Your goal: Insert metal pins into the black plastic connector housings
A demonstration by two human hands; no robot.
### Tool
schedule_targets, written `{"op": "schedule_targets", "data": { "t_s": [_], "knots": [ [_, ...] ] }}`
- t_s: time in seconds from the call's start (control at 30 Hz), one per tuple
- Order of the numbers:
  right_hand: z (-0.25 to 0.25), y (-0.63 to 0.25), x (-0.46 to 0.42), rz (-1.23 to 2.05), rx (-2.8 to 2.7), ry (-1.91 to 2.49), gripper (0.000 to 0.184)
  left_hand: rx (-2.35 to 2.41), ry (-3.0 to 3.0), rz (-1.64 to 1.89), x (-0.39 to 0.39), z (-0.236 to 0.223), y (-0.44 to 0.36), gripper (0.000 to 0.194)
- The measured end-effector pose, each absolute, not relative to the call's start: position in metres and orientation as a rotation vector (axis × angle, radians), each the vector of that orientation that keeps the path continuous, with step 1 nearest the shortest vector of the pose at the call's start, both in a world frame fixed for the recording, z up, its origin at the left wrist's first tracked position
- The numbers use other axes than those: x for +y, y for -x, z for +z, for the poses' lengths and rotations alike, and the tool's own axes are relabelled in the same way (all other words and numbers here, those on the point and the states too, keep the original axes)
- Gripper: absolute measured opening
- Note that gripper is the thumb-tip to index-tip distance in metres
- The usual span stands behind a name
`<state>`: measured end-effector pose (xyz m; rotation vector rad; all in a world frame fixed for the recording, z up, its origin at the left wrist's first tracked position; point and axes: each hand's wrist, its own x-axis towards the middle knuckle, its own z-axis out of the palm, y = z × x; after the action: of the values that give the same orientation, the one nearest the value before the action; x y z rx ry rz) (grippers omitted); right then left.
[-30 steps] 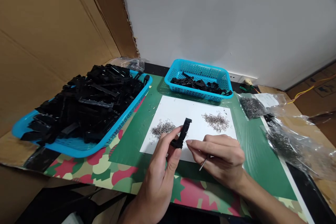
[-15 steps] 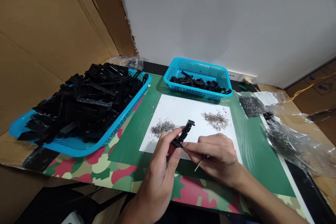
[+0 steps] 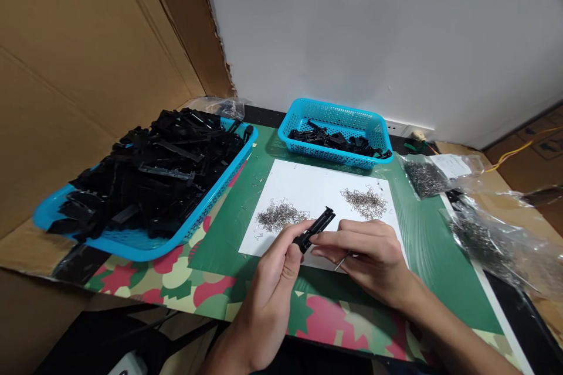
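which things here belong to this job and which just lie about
Likely in the job: black elongated plastic piece (left hand); slim silver metal rod (right hand); bent metal wire heaps; blue perforated plastic baskets
Seemingly lying about: crumpled clear plastic bag; thin yellow cable

The left hand [image 3: 273, 293] covers the lower end of a black part [image 3: 321, 224]; the right hand [image 3: 372, 253] conceals one end of a slim metal rod [image 3: 342, 261]. The frame's right edge cuts a cardboard box [image 3: 528, 162] at 3 o'clock, the bottom edge a white object [image 3: 129, 365] toward 7 o'clock.
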<state>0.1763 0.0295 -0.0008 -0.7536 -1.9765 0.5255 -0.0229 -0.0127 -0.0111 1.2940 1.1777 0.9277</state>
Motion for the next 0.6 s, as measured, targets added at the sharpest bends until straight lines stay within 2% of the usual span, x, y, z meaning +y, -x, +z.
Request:
{"op": "schedule_targets", "data": {
  "t_s": [0.13,0.3,0.5,0.6],
  "knots": [
    [-0.001,-0.186,0.034,0.472,-2.055,0.766,0.02,1.2,-1.332,0.848,-0.01,-0.011,0.024,0.048],
    [-0.005,-0.201,0.038,0.47,-2.127,0.806,0.024,1.255,-1.669,0.853,-0.006,-0.005,0.02,0.038],
    [-0.009,-0.204,0.04,0.627,-2.194,0.836,0.02,1.399,-1.927,1.137,-0.003,-0.012,0.013,0.012],
    [-0.004,-0.205,0.041,0.603,-2.127,0.937,0.013,1.421,-1.934,1.133,-0.001,-0.014,0.013,0.012]
  ]
}}
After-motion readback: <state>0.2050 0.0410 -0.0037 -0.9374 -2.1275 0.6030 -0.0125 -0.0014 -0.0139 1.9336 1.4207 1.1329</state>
